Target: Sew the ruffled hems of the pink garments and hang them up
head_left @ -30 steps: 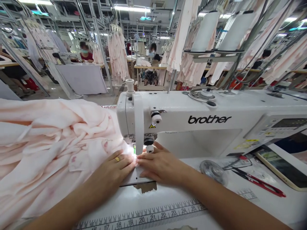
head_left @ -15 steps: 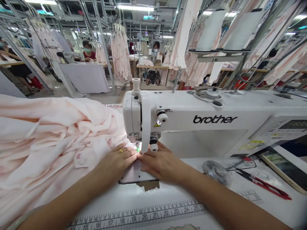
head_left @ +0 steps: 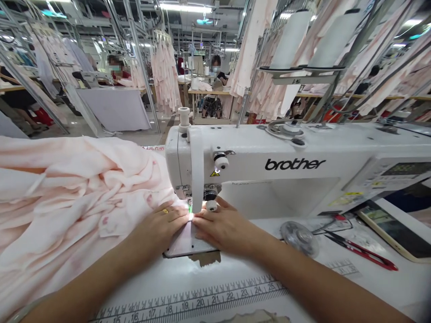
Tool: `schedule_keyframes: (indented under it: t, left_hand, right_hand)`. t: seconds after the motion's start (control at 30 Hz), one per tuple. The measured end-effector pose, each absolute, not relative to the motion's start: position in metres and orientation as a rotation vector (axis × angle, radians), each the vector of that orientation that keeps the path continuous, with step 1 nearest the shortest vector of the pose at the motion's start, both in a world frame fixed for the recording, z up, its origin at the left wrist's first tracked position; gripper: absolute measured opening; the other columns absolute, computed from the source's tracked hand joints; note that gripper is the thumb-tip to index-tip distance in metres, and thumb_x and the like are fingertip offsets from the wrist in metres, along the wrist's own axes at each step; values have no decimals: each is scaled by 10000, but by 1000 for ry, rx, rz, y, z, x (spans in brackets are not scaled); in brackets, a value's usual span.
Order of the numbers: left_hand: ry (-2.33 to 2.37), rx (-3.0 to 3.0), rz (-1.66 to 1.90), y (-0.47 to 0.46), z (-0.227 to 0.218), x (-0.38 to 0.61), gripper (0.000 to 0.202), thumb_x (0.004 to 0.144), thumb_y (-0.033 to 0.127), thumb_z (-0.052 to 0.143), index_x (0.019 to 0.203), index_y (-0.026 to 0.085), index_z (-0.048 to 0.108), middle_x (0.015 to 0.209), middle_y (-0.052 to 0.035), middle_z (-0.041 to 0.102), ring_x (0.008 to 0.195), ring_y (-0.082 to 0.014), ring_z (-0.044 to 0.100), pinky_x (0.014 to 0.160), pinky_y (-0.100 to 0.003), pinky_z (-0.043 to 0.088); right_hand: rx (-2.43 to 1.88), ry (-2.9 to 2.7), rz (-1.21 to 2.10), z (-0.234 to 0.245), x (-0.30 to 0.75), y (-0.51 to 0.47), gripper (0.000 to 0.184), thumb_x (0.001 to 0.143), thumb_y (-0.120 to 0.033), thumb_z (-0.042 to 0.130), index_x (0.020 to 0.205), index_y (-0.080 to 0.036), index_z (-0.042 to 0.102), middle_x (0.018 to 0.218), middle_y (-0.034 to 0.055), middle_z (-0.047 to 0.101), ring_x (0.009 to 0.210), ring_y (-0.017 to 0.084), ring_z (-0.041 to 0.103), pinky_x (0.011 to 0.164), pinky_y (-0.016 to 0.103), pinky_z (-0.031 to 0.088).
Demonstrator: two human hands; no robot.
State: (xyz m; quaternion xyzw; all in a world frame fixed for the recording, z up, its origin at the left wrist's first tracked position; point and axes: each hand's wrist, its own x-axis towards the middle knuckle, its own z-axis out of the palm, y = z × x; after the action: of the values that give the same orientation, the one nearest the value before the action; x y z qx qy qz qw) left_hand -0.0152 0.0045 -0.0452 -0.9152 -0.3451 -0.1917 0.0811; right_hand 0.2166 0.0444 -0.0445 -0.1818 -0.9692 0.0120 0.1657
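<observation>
Pale pink fabric (head_left: 134,175) with faint reddish prints lies bunched left of a white sewing machine (head_left: 235,166) and runs under its needle area. My left hand (head_left: 166,222), with a gold ring, presses flat on the fabric just left of the presser foot (head_left: 190,206). To the right of the foot, my right hand (head_left: 224,226) lies with fingers extended toward the needle, fingertips close to those of the left. Part of the right hand is hidden behind the machine's knob. A lamp lights the spot between the hands.
Red-handled thread snips (head_left: 367,253), a clear round bobbin-like disc (head_left: 299,237) and a phone (head_left: 393,229) lie at right. A printed ruler scale (head_left: 202,300) crosses the table's front. Thread cones (head_left: 291,40) stand above. People sit at other machines behind, among hanging garments.
The whole view has shifted slightly, so the machine and hands appear a little further left. Both hands keep nearly the same place beside the needle.
</observation>
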Motion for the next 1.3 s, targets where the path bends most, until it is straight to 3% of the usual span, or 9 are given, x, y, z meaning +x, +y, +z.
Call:
schedule_keyframes:
  t: [0.57, 1.3]
  left_hand:
    - [-1096, -2747, -405, 19, -60, -25, 314, 966, 121, 409, 1227, 155, 578, 1261, -109, 642, 1182, -216, 590, 1033, -423, 447]
    - [-1257, -2798, -410, 22, -52, -21, 358, 915, 51, 411, 1181, 162, 625, 1194, -91, 667, 1107, -220, 602, 1019, -408, 430]
  right_hand:
    - [-806, -2810, 110, -36, 216, 38, 296, 988, -393, 475, 1181, -197, 583, 1061, 60, 662, 1092, 234, 534, 1106, 405, 154]
    - [-907, -2834, 171, -33, 217, 39, 367, 977, -500, 467, 1125, -199, 616, 1063, 69, 672, 1231, 255, 462, 1175, 446, 65]
